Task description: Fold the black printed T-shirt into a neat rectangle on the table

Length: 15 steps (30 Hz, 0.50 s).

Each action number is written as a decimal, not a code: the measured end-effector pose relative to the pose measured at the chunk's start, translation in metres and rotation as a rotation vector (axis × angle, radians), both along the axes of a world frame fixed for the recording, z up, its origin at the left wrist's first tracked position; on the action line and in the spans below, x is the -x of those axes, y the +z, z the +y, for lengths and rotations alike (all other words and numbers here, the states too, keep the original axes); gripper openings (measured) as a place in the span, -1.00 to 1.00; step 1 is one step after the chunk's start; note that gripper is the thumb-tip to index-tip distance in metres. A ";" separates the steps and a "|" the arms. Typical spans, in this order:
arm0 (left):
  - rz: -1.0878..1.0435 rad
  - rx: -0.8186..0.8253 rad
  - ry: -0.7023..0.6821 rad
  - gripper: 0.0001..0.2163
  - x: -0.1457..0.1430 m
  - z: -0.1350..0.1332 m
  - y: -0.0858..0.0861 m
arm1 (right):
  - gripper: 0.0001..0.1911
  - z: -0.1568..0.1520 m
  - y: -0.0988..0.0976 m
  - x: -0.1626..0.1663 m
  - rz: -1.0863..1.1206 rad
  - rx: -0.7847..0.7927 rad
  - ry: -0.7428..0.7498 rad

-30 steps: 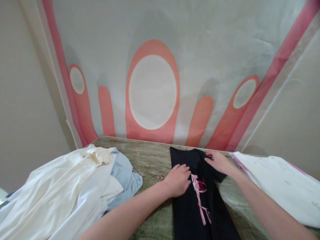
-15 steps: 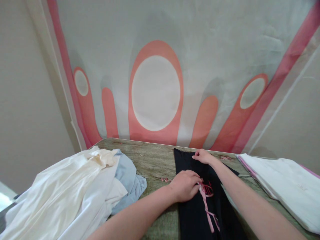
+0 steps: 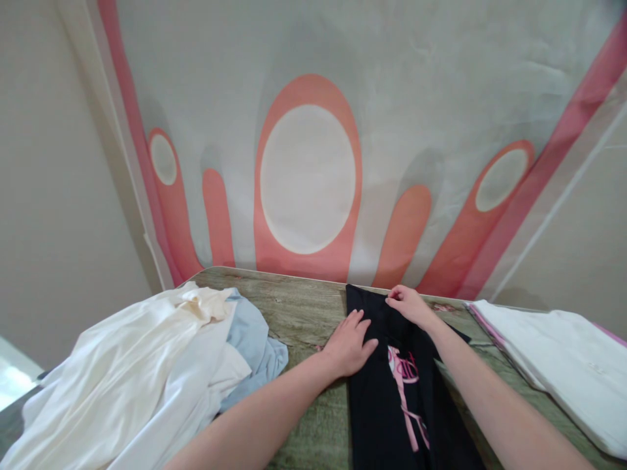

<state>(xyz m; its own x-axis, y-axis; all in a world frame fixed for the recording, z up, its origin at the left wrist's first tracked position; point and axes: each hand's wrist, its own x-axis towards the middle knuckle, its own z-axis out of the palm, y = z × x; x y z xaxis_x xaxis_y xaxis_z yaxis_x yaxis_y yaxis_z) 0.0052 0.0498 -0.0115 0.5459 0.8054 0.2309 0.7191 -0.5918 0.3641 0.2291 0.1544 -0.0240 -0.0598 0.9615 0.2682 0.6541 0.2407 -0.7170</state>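
A black shirt with pink lettering and a pink ribbon-like print lies lengthwise on the table, partly folded. Spread over its left edge, level with the top of the print, is my left hand, fingers apart and pressing lightly on the cloth. Near the shirt's far end, my right hand has thumb and forefinger pinched together on the fabric. Part of the shirt's right side is covered by my right forearm, and a dark corner pokes out beyond it. The near end runs out of view.
To the left, a loose heap of white and cream clothes lies beside a light blue garment. On the right sits a stack of folded white clothes with pink edges. Behind the wood-patterned table rises a backdrop with coral shapes.
My left hand has moved from the pink print to the shirt's left edge, and its fingers have spread. The right hand keeps its pinch near the far end.
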 end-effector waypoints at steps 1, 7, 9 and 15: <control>0.015 0.008 -0.013 -0.53 0.000 -0.001 0.001 | -0.89 0.001 -0.003 -0.002 -0.021 0.013 -0.009; 0.066 0.018 -0.071 -0.49 -0.001 -0.004 0.002 | -0.88 0.004 -0.015 -0.007 -0.164 0.036 -0.089; 0.084 0.009 -0.072 -0.49 -0.001 -0.004 0.001 | -0.87 0.005 -0.016 -0.006 -0.172 0.038 -0.107; 0.127 -0.003 -0.075 -0.48 -0.002 -0.004 -0.002 | -0.87 0.007 -0.018 -0.005 -0.188 0.050 -0.141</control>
